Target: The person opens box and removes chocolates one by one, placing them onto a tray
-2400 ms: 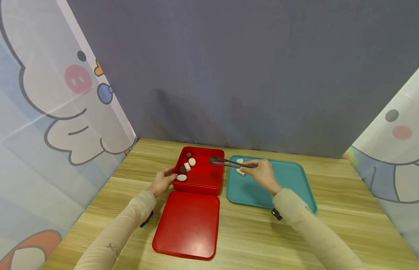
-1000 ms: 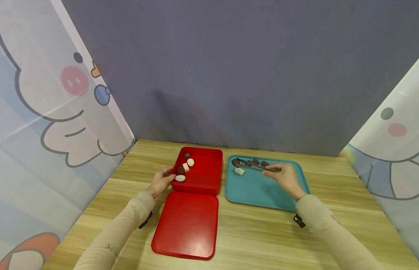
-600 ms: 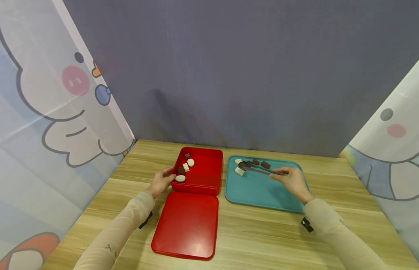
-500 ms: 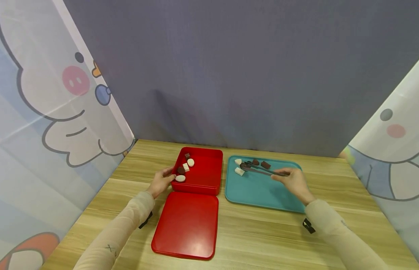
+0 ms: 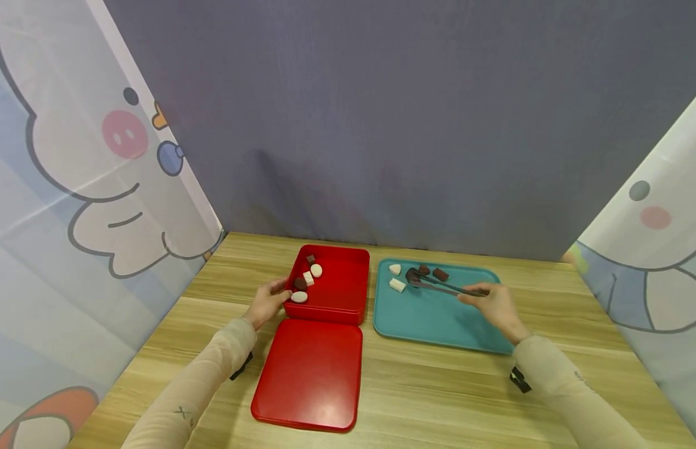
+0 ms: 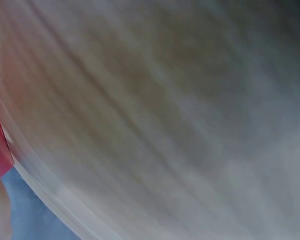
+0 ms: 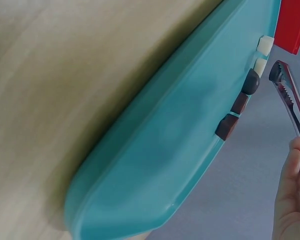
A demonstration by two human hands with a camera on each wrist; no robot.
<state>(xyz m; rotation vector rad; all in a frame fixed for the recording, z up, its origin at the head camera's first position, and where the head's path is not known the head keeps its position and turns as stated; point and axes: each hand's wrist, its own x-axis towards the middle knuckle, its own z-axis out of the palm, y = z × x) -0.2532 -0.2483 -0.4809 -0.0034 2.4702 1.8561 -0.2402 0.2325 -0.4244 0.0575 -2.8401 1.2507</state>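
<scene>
My left hand (image 5: 267, 303) grips the left wall of an open red box (image 5: 348, 309), its thumb at the rim. White and dark chocolates, among them a white oval piece (image 5: 299, 297), lie along the box's left side. My right hand (image 5: 495, 307) holds dark metal tongs (image 7: 278, 72) over a teal tray (image 5: 438, 321). In the right wrist view the tongs' arms stand apart with nothing between them. In the head view their tips overlap a dark round chocolate (image 7: 250, 82). Near it lie two white pieces, one a rectangular white chocolate (image 5: 397, 285), and a brown block (image 5: 440, 274).
A red lid (image 5: 309, 374) lies flat on the wooden table (image 5: 415, 393) in front of the box. A grey curtain (image 5: 415, 125) hangs behind the table, with printed cartoon sheets at both sides. The left wrist view is mostly blurred.
My right hand has carried the tongs rightward from above the box's right side to over the tray's dark chocolates. The left hand stays at the box.
</scene>
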